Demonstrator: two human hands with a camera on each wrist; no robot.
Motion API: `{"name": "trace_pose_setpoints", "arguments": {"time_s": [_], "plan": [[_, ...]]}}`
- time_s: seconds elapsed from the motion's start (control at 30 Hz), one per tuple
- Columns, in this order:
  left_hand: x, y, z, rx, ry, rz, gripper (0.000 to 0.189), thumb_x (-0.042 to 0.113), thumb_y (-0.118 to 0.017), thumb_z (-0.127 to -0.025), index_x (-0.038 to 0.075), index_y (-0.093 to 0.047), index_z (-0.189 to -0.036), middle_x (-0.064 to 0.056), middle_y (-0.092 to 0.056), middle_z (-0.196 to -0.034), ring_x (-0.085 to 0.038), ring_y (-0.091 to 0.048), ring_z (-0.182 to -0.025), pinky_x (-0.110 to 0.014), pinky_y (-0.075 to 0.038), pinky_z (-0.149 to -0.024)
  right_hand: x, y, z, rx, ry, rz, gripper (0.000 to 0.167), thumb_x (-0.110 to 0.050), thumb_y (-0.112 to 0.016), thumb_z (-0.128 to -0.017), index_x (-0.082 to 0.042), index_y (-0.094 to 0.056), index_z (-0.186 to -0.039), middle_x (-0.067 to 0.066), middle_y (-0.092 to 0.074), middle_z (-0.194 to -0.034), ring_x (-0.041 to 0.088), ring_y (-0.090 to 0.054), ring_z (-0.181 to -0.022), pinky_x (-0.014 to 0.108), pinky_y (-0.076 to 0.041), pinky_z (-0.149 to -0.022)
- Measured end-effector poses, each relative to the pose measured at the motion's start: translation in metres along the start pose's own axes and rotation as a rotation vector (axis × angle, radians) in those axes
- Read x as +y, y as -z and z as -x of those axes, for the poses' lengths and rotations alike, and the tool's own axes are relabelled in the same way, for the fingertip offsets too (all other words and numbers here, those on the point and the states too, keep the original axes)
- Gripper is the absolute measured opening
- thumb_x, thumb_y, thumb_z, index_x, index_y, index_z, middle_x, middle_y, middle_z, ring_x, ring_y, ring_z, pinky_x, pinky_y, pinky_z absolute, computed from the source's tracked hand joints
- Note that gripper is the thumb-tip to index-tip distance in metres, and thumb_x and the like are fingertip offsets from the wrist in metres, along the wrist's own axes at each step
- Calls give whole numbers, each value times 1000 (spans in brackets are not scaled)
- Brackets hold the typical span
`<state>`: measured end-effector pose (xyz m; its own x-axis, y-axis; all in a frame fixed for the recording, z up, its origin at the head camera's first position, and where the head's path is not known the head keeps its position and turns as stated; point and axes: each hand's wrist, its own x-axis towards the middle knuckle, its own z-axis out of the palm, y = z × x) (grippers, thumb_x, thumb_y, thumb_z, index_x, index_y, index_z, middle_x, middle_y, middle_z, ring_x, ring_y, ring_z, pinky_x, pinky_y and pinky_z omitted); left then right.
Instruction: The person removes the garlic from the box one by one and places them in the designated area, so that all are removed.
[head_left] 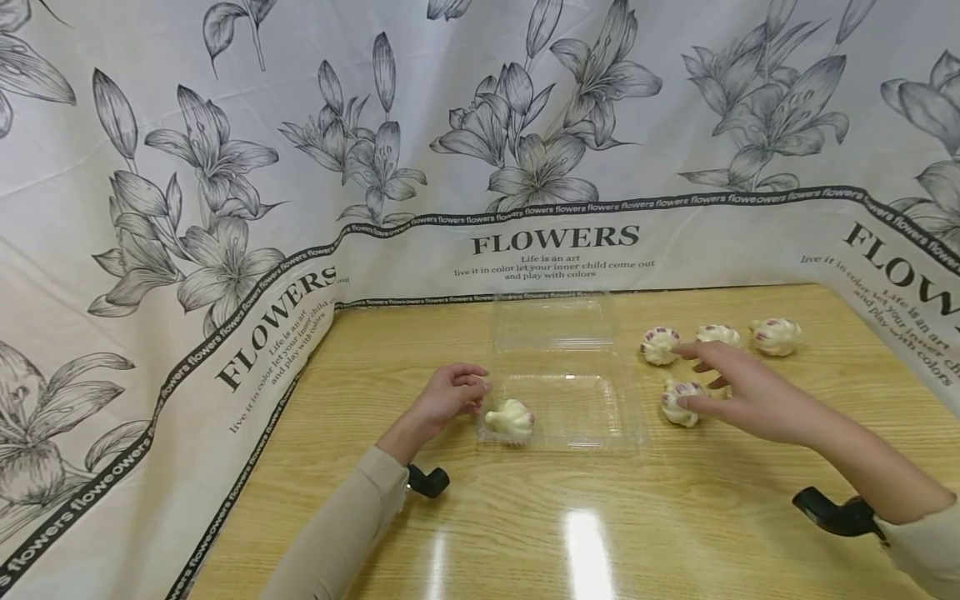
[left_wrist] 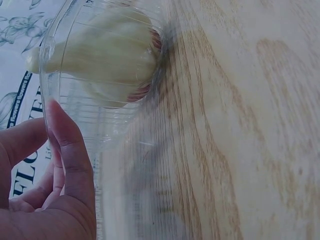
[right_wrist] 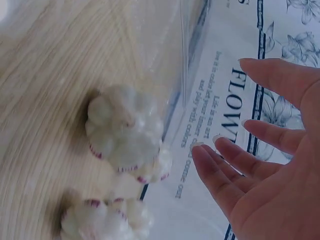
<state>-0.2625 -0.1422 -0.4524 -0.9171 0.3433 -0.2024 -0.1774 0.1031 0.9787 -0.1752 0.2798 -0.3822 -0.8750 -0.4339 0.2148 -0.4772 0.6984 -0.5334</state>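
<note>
At the left rim of a clear plastic clamshell box (head_left: 562, 408), my left hand (head_left: 453, 392) pinches the edge between thumb and forefinger, as the left wrist view shows. One garlic bulb (head_left: 512, 419) lies inside the box's near left corner, its stem pointing left. My right hand (head_left: 757, 396) hovers over the table to the right, fingers spread and holding nothing. Nearest to it is a purple-streaked garlic bulb (head_left: 681, 406), overlapped by the thumb in the head view. The right wrist view shows the palm apart from a pale bulb (right_wrist: 125, 127).
Behind the right hand stand three more garlic bulbs: one at the left (head_left: 660, 345), one in the middle (head_left: 718, 335) and one at the right (head_left: 777, 336). The box's open lid (head_left: 555, 325) lies toward the back. A flower-printed curtain (head_left: 555, 250) borders the wooden table (head_left: 510, 525).
</note>
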Motion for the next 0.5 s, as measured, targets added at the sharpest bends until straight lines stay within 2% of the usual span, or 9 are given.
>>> {"name": "trace_pose_setpoints", "arguments": {"time_s": [0.23, 0.5], "plan": [[0, 0, 0, 4, -1, 12, 42, 0, -64, -100, -11, -51, -138, -5, -62, -92, -14, -60, -74, -26, -57, -65, -13, -17, -16, -19, 68, -58, 61, -14, -76, -93, 4, -48, -145, 28, -55, -137, 43, -62, -112, 53, -59, -84], [0, 0, 0, -3, -2, 17, 42, 0, -63, -100, -11, -51, -138, -3, -62, -91, -14, -60, -73, -25, -56, -64, -19, -40, -31, -49, 73, -102, 59, -21, -76, -94, -1, -52, -144, 25, -57, -135, 41, -62, -112, 56, -58, -86]]}}
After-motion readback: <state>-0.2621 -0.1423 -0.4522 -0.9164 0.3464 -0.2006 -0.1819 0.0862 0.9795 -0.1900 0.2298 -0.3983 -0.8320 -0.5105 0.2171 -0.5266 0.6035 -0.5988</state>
